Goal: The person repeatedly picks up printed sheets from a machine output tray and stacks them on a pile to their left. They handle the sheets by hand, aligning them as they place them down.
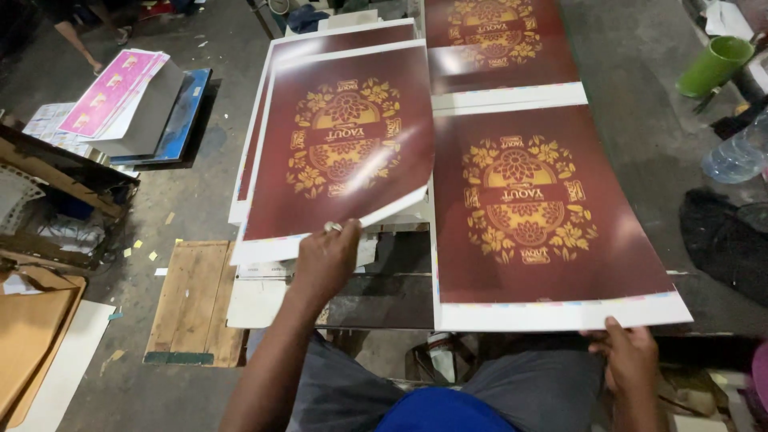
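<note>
Pinching the near edge of a glossy maroon printed sheet (340, 148) lifted off its stack, the left hand (326, 260) showed it light and floppy, while the right hand (628, 356) gripped another sheet's (544, 216) corner.

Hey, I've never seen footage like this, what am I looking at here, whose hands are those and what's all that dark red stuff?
This single view comes from a camera worn on a person's head, looking down at their own two bare hands. No machine is involved. The left hand grips the near edge of a glossy dark red printed sheet with a gold flower pattern, lifting it off a stack. The right hand holds the white near edge of a second, matching sheet. Both lie on a worktable. A green cup stands to the right.
</note>
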